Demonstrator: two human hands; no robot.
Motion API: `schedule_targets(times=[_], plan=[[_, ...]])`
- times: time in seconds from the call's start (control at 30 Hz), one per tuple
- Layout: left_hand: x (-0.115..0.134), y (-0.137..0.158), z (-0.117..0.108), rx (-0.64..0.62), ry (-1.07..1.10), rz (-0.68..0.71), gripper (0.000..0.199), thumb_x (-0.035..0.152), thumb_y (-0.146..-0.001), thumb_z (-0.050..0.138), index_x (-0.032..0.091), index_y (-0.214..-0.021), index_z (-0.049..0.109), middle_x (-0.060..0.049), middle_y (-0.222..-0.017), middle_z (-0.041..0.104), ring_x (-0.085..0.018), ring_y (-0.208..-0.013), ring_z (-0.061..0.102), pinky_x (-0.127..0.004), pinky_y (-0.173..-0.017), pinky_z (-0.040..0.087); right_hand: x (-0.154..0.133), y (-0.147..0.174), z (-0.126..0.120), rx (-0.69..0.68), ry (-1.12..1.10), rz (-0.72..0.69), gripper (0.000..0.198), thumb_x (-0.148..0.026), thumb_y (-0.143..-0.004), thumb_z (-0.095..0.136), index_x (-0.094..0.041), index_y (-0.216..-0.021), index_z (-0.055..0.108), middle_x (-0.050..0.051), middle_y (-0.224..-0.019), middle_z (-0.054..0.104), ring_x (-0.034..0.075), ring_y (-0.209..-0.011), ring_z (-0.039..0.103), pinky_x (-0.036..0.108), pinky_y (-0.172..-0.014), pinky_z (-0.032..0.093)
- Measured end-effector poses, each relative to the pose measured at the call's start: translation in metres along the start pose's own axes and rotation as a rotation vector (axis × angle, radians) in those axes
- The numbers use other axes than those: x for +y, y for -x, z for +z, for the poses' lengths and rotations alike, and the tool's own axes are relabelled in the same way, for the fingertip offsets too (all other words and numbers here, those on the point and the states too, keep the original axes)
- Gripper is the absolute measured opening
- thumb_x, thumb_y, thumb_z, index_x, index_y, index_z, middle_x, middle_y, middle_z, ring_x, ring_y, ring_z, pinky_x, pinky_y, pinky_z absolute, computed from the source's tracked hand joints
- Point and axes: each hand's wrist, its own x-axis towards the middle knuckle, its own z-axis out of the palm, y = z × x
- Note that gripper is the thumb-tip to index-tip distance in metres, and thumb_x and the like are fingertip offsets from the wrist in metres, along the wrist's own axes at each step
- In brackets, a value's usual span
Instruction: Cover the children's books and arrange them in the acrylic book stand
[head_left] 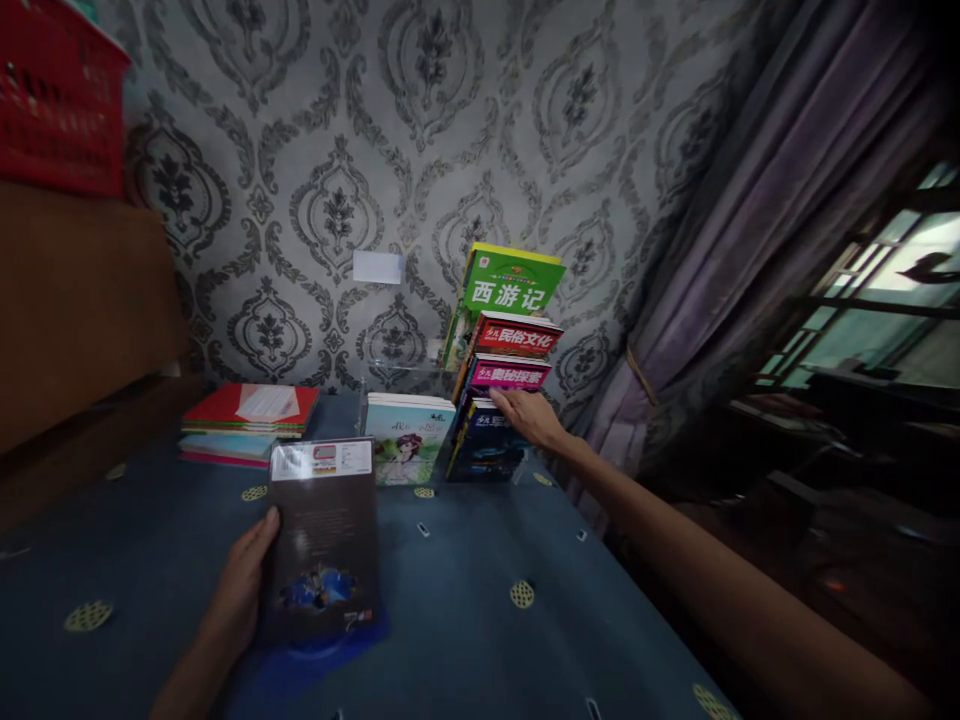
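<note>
My left hand grips the left edge of a dark book, its back cover with a barcode strip facing up toward me. Blue transparent material shows below that book. At the right, my right hand is at the top edge of a dark blue book, front in a stepped row; some of its fingers are hidden. Behind stand a magenta-titled book, a red-titled book and a tall green book. Left of them, light blue books stand upright in a clear holder.
A stack of books and booklets lies at the back left of the dark blue tablecloth. A brown box bears a red basket. Patterned wallpaper rises behind; a purple curtain hangs at the right.
</note>
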Motion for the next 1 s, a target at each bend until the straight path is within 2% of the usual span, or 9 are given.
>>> schedule_targets(times=[0.17, 0.63, 0.8, 0.93, 1.0], plan=[[-0.002, -0.002, -0.001, -0.015, -0.014, 0.004, 0.053, 0.053, -0.062, 0.079, 0.011, -0.095, 0.073, -0.011, -0.090, 0.078, -0.032, -0.094, 0.073, -0.038, -0.083, 0.059, 0.002, -0.001, 0.004, -0.011, 0.017, -0.001, 0.056, -0.041, -0.106, 0.019, -0.018, -0.105, 0.070, 0.012, -0.109, 0.074, 0.024, -0.101, 0.068, 0.027, -0.078, 0.043], [-0.002, -0.001, -0.002, -0.021, -0.002, 0.027, 0.057, 0.056, -0.059, 0.080, 0.011, -0.093, 0.073, -0.011, -0.087, 0.078, -0.032, -0.093, 0.073, -0.039, -0.084, 0.058, 0.006, -0.009, 0.007, -0.098, -0.005, -0.007, 0.062, -0.046, -0.105, 0.013, -0.017, -0.102, 0.068, 0.015, -0.105, 0.073, 0.027, -0.102, 0.068, 0.031, -0.080, 0.045], [-0.002, -0.001, -0.003, -0.033, 0.005, -0.018, 0.051, 0.051, -0.064, 0.079, 0.011, -0.095, 0.073, -0.011, -0.088, 0.078, -0.033, -0.096, 0.073, -0.040, -0.083, 0.059, 0.015, -0.028, -0.008, -0.248, -0.092, -0.053, 0.071, -0.059, -0.101, 0.017, -0.017, -0.082, 0.071, 0.010, -0.085, 0.074, 0.023, -0.084, 0.070, 0.029, -0.075, 0.049], [-0.002, 0.001, -0.002, -0.058, 0.027, -0.021, 0.048, 0.049, -0.062, 0.081, 0.013, -0.093, 0.073, -0.011, -0.093, 0.079, -0.032, -0.097, 0.073, -0.039, -0.083, 0.060, 0.021, -0.039, -0.019, -0.430, -0.267, -0.053, 0.075, -0.071, -0.095, 0.023, -0.019, -0.076, 0.073, 0.010, -0.089, 0.074, 0.023, -0.083, 0.069, 0.033, -0.081, 0.052], [-0.002, 0.003, -0.001, -0.056, 0.026, -0.020, 0.045, 0.048, -0.063, 0.080, 0.014, -0.092, 0.073, -0.011, -0.093, 0.079, -0.032, -0.096, 0.073, -0.039, -0.083, 0.060, 0.022, -0.039, -0.020, -0.472, -0.338, -0.073, 0.076, -0.077, -0.090, 0.026, -0.020, -0.076, 0.074, 0.009, -0.089, 0.075, 0.023, -0.082, 0.070, 0.034, -0.082, 0.053]])
